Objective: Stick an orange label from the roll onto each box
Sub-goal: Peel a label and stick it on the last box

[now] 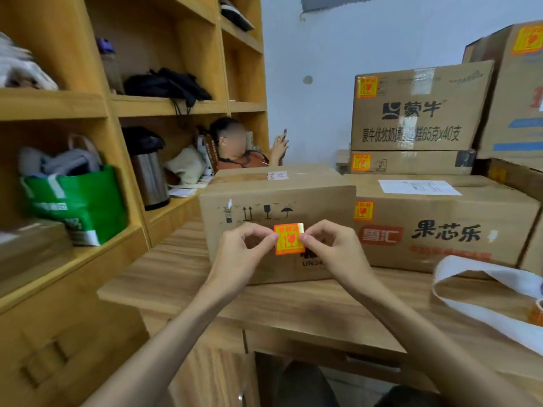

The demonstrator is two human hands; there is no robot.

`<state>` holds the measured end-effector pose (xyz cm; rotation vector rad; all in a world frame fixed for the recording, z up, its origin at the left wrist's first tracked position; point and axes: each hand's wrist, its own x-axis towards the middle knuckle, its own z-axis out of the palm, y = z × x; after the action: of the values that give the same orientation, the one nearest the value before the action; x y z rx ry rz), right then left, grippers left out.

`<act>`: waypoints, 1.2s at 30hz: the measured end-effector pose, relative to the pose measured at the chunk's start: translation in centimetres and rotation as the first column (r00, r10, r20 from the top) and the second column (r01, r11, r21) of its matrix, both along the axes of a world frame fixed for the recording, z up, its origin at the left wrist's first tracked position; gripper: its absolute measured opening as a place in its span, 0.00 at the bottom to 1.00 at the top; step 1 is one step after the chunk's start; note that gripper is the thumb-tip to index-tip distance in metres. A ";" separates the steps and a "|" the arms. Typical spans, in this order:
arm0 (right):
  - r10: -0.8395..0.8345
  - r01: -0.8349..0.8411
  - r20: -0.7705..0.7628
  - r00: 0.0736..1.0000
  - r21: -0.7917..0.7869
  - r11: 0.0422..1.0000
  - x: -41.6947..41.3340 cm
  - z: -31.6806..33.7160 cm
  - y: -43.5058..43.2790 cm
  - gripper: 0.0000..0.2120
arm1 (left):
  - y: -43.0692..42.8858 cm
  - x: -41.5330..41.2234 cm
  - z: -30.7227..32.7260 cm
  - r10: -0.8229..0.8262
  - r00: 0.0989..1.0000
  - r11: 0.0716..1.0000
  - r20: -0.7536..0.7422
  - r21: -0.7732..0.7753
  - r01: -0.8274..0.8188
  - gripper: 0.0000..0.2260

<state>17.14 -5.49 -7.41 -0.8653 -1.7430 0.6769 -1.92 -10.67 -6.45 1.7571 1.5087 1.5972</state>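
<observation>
Left hand [246,246]: your thumb and forefinger pinch the label's left edge.
Box [276,201]: bare front face, dead ahead of you, right behind the label.
Orange label [288,240]: stretched between your hands, near-square, slightly tilted, low on that face. Can't tell if it's touching yet.
Right hand [326,245]: pinches the right edge. Both hands look equally close, so I'd guess a straight push forward.
Roll [536,314]: far right on the desk.

My orange label [288,239] is slick, glossy paper. The box [323,207] is plain matt brown cardboard, kinda rough. My bench [164,277] is matt wood grain. The flask [150,183] looks like brushed metal, and the backing strip [476,306] is smooth white paper.
</observation>
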 end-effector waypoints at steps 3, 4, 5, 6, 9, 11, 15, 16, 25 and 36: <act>-0.010 0.006 0.058 0.998 0.075 0.997 -3.8 0.6 0.5 0.04 | 0.0 -3.1 0.4 0.114 0.992 0.993 0.051 0.035 -0.116 0.04; -0.018 0.010 0.074 0.997 0.096 0.995 -5.1 0.8 0.7 0.04 | 0.0 -4.0 0.5 0.159 0.986 0.985 0.053 0.056 -0.162 0.05; -0.024 0.014 0.085 0.996 0.113 0.993 -6.3 1.0 0.9 0.04 | 0.1 -4.8 0.6 0.201 0.978 0.976 0.051 0.078 -0.205 0.06; -0.029 0.018 0.087 0.996 0.124 0.992 -7.4 1.1 1.1 0.04 | 0.1 -5.6 0.8 0.241 0.970 0.965 0.043 0.101 -0.244 0.08; -0.043 0.033 0.084 0.996 0.116 0.993 -10.0 1.7 1.3 0.05 | 0.5 -7.5 1.3 0.350 0.937 0.929 -0.001 0.129 -0.347 0.08; -0.059 0.050 0.079 0.995 0.104 0.993 -11.1 2.1 1.4 0.06 | 0.8 -8.2 1.6 0.387 0.922 0.917 -0.004 0.101 -0.385 0.05; -0.120 0.111 0.105 0.987 0.086 0.990 -12.7 2.4 1.7 0.06 | 1.4 -8.9 1.6 0.430 0.903 0.899 0.018 0.081 -0.430 0.05; -0.136 0.128 0.112 0.984 0.080 0.989 -12.9 2.5 1.7 0.06 | 1.6 -9.1 1.5 0.431 0.902 0.897 0.026 0.092 -0.432 0.06; -0.220 0.209 0.139 0.965 0.093 0.974 -14.5 2.4 1.7 0.07 | 2.3 -9.7 1.4 0.434 0.897 0.893 0.085 0.092 -0.441 0.03; -0.347 0.325 0.178 0.921 0.141 0.935 -15.4 2.4 1.8 0.09 | 2.9 -9.9 1.7 0.537 0.838 0.842 -0.094 0.119 -0.526 0.05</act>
<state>1.78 -3.71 -5.05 -1.1552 -1.7301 0.2700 -11.86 -7.78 -4.72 1.5835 2.1656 1.8512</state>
